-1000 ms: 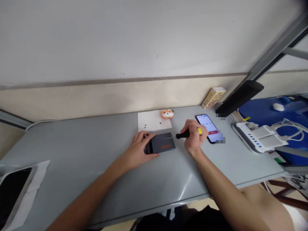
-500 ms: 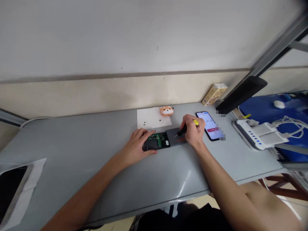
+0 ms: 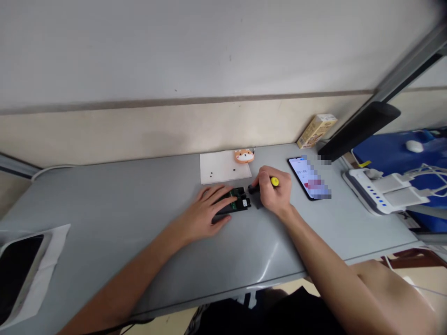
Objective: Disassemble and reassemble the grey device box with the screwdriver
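Gripping screwdriver (image 3: 254, 189) in right hand (image 3: 275, 191), aiming at board (image 3: 240, 203); my left hand (image 3: 206, 210) is grasping board, likely steadying it.

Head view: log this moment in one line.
left hand: on black rectangular device with green circuit board | right hand: holding black screwdriver with yellow cap, tip by device's right end | beyond: white paper

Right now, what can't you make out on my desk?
All in the head view:
Circuit board: partly hidden by your left hand.
Screwdriver: tip too small and blurred to place; your right hand covers part of the handle.
Dark piece: your right hand hides how far it extends.
Phone: blocky blur masks part of it.
Specks on the paper: too small to identify.
Dark-screened device: cut off by the left edge.
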Action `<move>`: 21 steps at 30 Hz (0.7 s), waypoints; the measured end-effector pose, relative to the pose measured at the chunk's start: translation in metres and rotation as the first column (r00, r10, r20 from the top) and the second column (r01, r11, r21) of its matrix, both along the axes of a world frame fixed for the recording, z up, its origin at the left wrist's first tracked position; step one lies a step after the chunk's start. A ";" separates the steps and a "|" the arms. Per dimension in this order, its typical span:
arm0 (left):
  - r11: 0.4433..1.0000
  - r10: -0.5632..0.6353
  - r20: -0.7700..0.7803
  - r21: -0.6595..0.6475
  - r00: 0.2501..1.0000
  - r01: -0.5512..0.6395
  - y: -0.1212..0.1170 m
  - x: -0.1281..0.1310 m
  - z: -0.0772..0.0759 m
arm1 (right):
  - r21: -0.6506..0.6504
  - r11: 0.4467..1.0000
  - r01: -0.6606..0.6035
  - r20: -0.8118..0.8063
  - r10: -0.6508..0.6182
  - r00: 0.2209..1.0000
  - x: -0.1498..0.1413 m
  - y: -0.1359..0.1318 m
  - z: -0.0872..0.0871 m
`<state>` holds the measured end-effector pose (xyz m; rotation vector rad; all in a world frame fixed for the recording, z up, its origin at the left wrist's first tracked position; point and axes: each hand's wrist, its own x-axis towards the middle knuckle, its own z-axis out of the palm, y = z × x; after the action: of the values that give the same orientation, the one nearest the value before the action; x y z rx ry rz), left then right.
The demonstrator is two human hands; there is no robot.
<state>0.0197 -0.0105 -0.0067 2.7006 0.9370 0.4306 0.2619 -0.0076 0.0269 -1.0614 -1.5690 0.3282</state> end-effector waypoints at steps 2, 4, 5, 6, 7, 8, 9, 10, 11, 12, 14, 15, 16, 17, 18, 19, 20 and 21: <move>1.000 -0.010 -0.007 -0.002 1.000 0.010 -0.001 0.001 -0.002 | 0.019 1.000 0.011 -0.005 -0.011 1.000 0.001 -0.001 0.000; 1.000 -0.001 -0.013 -0.006 1.000 0.001 -0.002 0.002 -0.003 | 0.018 0.999 0.032 -0.036 -0.031 0.999 0.002 0.000 0.001; 1.000 0.004 -0.016 -0.007 1.000 -0.004 -0.002 0.002 -0.004 | 0.007 0.999 0.042 -0.052 -0.042 0.998 0.002 0.000 0.000; 1.000 0.008 -0.017 -0.008 1.000 -0.008 -0.002 0.002 -0.004 | -0.008 0.999 0.050 -0.065 -0.051 0.997 0.002 0.000 0.000; 1.000 0.008 -0.018 -0.008 1.000 -0.008 -0.002 0.002 -0.004 | -0.024 0.998 0.053 -0.072 -0.055 0.996 0.002 0.001 0.000; 1.000 0.008 -0.016 -0.005 1.000 -0.008 -0.002 0.002 -0.003 | -0.037 0.998 0.052 -0.072 -0.054 0.996 0.002 0.001 -0.001; 1.000 0.007 -0.012 0.000 1.000 -0.007 -0.002 0.002 -0.003 | -0.046 0.998 0.049 -0.066 -0.052 0.996 0.002 0.002 -0.001; 1.000 0.008 -0.008 0.007 1.000 -0.008 -0.002 0.003 -0.002 | -0.048 0.998 0.045 -0.059 -0.048 0.997 0.002 0.002 -0.001; 1.000 0.010 -0.007 0.014 1.000 -0.010 -0.002 0.003 -0.002 | -0.049 0.998 0.040 -0.051 -0.043 0.998 0.001 0.002 -0.001; 1.000 0.012 -0.008 0.021 1.000 -0.012 -0.002 0.003 -0.002 | -0.054 0.998 0.033 -0.045 -0.035 0.998 0.001 0.002 -0.001; 0.999 0.016 -0.018 0.033 1.000 -0.016 -0.002 0.002 -0.001 | -0.068 0.997 0.027 -0.051 -0.031 0.998 0.000 0.001 -0.001; 0.999 0.016 -0.024 0.038 1.000 -0.015 -0.003 0.002 -0.001 | -0.071 0.997 0.032 -0.065 -0.037 0.997 -0.001 0.001 -0.001; 0.999 0.014 -0.030 0.041 0.999 -0.013 -0.003 0.002 -0.001 | -0.068 0.997 0.041 -0.084 -0.046 0.995 -0.002 0.002 -0.002; 0.999 0.013 -0.035 0.043 0.999 -0.011 -0.002 0.002 -0.002 | -0.060 0.997 0.051 -0.106 -0.057 0.993 -0.003 0.002 -0.004; 0.999 0.013 -0.039 0.045 0.999 -0.012 -0.002 0.001 -0.002 | -0.050 0.997 0.056 -0.129 -0.062 0.990 -0.004 0.003 -0.005; 0.999 0.014 -0.043 0.047 0.999 -0.012 -0.002 0.001 -0.002 | -0.045 0.998 0.050 -0.149 -0.056 0.987 -0.006 0.003 -0.007; 0.999 0.015 -0.048 0.050 0.999 -0.013 -0.002 0.001 -0.002 | -0.048 0.998 0.029 -0.167 -0.037 0.985 -0.007 0.005 -0.008; 0.999 0.018 -0.053 0.052 0.998 -0.015 -0.002 0.001 -0.002 | -0.050 0.999 0.000 -0.183 -0.009 0.983 -0.008 0.006 -0.009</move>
<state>0.0206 -0.0129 -0.0090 2.7660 0.9760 0.3929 0.2539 -0.0019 0.0180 -1.0425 -1.4003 0.4510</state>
